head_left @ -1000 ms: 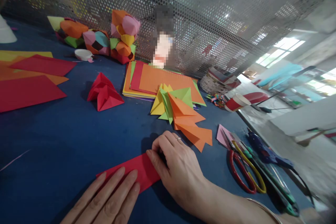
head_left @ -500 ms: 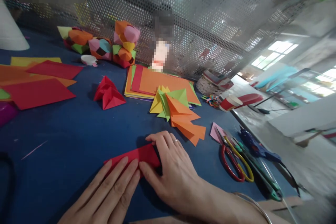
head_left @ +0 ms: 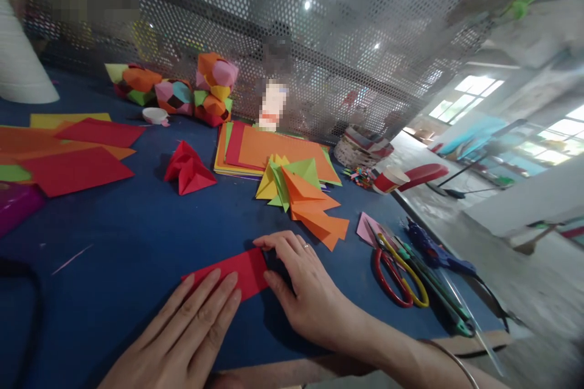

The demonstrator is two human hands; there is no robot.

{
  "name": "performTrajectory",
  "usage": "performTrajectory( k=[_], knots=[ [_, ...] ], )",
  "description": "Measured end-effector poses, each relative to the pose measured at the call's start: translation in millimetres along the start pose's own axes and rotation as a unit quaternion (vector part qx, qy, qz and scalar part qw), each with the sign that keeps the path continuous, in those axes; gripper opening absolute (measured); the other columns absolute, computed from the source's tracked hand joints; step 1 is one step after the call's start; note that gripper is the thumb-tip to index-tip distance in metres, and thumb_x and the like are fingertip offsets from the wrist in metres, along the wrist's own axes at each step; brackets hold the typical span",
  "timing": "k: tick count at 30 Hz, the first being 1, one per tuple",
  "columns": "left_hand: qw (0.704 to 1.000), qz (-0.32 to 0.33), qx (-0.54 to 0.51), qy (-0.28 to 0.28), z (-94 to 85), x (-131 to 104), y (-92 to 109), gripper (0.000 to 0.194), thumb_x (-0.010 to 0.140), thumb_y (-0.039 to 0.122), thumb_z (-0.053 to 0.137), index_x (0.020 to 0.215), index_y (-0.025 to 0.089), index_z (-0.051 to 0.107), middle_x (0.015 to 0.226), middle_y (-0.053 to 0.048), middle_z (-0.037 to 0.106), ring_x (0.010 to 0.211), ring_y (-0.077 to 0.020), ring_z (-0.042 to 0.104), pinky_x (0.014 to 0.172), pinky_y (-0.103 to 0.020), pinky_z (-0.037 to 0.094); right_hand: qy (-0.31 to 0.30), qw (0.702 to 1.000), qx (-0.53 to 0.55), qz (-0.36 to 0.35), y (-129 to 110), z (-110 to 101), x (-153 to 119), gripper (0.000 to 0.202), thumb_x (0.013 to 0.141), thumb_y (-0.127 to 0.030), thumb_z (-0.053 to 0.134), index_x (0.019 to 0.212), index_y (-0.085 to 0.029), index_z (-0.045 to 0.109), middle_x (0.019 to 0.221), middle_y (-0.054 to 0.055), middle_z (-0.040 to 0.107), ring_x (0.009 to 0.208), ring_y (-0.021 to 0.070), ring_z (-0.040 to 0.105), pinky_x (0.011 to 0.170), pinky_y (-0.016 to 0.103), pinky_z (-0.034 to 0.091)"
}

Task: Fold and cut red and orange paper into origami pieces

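One flat left hand [head_left: 177, 334] seemingly steadies your red paper strip [head_left: 250, 272]; your right hand [head_left: 310, 285], half-curled, meets its two-o'clock end, pinch unclear.

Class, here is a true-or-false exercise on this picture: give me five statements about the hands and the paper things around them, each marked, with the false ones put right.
1. The left hand lies over part of the red paper. True.
2. The right hand grips the scissors. False: its fingers are at the red paper's end; the scissors lie on the table.
3. A ring is on the right hand. True.
4. The top sheet of the paper stack is purple. False: it is orange.
5. A folded red piece stands left of the stack. True.
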State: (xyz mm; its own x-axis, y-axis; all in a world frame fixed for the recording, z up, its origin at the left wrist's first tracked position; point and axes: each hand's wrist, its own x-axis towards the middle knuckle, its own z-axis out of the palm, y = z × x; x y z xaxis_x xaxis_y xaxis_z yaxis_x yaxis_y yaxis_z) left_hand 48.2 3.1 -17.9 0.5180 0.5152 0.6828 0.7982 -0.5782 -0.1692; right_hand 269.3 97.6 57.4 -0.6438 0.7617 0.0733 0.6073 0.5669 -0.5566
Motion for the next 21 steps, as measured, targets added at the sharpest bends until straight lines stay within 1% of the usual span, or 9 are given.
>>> performTrajectory(
  k=[3,6,9,11,12,14,15,19,21],
  knots=[
    [1.0,0.008,0.013,0.009,-4.6,6.2,-2.3,0.053,0.107,0.046,0.048,0.128,0.003,0.07,0.137,-0.018,0.073,0.161,-0.032,0.028,0.136,-0.048,0.017,0.008,1.0,-0.003,-0.021,1.3,-0.1,-0.6,0.043,0.096,-0.005,0.046,0.135,-0.019,0.059,0.132,0.013,0.064,0.121,0.0258,0.061,0.108,0.053,0.049],
    [1.0,0.018,0.017,0.01,-6.7,10.4,-1.5,0.053,0.105,0.047,0.051,0.126,0.002,0.071,0.134,-0.019,0.074,0.163,-0.0324,0.024,0.136,-0.048,0.014,0.057,0.996,-0.029,-0.066,1.2,2.4,-2.6,0.044,0.096,-0.005,0.047,0.133,-0.02,0.065,0.129,0.013,0.066,0.118,0.0246,0.063,0.104,0.049,0.054],
    [1.0,0.019,0.022,0.006,-9.1,12.9,-0.2,0.057,0.106,0.052,0.049,0.124,0.002,0.072,0.13,-0.019,0.076,0.164,-0.0305,0.021,0.136,-0.046,0.012,0.082,0.974,-0.08,-0.196,2.6,7.1,-6.5,0.046,0.096,-0.002,0.044,0.13,-0.019,0.069,0.129,0.013,0.072,0.119,0.0243,0.067,0.102,0.045,0.056],
    [0.999,0.017,0.029,0.005,-11.5,14.5,0.3,0.058,0.106,0.054,0.048,0.123,0.004,0.073,0.129,-0.017,0.077,0.161,-0.0282,0.03,0.135,-0.045,0.013,0.058,0.953,-0.104,-0.278,5.1,10.3,-9.6,0.044,0.096,-0.005,0.046,0.132,-0.016,0.068,0.13,0.014,0.075,0.121,0.0244,0.069,0.102,0.043,0.057],
    [0.999,0.015,0.033,0.005,-12.7,15.3,0.4,0.058,0.106,0.055,0.047,0.123,0.006,0.072,0.129,-0.016,0.077,0.158,-0.0269,0.036,0.135,-0.044,0.014,0.047,0.946,-0.112,-0.301,6.8,11.7,-10.9,0.042,0.096,-0.008,0.049,0.134,-0.014,0.067,0.131,0.015,0.075,0.123,0.0247,0.07,0.102,0.042,0.058],
    [0.999,0.013,0.035,0.001,-15.1,16.2,-0.2,0.057,0.106,0.056,0.046,0.127,0.009,0.072,0.131,-0.013,0.077,0.153,-0.0248,0.046,0.135,-0.042,0.014,0.035,0.94,-0.128,-0.313,9.8,13.5,-13.2,0.043,0.095,-0.015,0.056,0.138,-0.01,0.064,0.135,0.018,0.074,0.126,0.0261,0.07,0.103,0.042,0.059],
    [0.999,0.013,0.032,-0.001,-16.1,15.7,-0.9,0.057,0.107,0.055,0.047,0.129,0.009,0.071,0.131,-0.013,0.077,0.152,-0.0242,0.047,0.135,-0.041,0.014,0.033,0.94,-0.136,-0.313,11.0,13.8,-14.0,0.045,0.094,-0.017,0.059,0.138,-0.008,0.063,0.136,0.019,0.073,0.128,0.0269,0.069,0.104,0.042,0.059],
    [1.0,0.028,0.007,-0.003,-19.0,0.6,-7.8,0.057,0.106,0.05,0.05,0.135,0.004,0.067,0.137,-0.016,0.073,0.158,-0.0267,0.038,0.135,-0.042,0.015,0.032,0.938,-0.14,-0.316,12.0,11.8,-15.4,0.044,0.093,-0.015,0.059,0.136,-0.005,0.065,0.137,0.02,0.072,0.128,0.0275,0.07,0.104,0.043,0.059],
    [1.0,0.026,0.0,-0.004,-21.3,-14.4,-12.2,0.059,0.106,0.049,0.05,0.142,0.003,0.062,0.143,-0.017,0.07,0.156,-0.0291,0.041,0.135,-0.045,0.019,0.036,0.939,-0.133,-0.314,11.2,10.4,-15.3,0.042,0.094,-0.013,0.056,0.135,-0.005,0.067,0.136,0.02,0.073,0.127,0.0267,0.07,0.103,0.042,0.06]
  ],
)
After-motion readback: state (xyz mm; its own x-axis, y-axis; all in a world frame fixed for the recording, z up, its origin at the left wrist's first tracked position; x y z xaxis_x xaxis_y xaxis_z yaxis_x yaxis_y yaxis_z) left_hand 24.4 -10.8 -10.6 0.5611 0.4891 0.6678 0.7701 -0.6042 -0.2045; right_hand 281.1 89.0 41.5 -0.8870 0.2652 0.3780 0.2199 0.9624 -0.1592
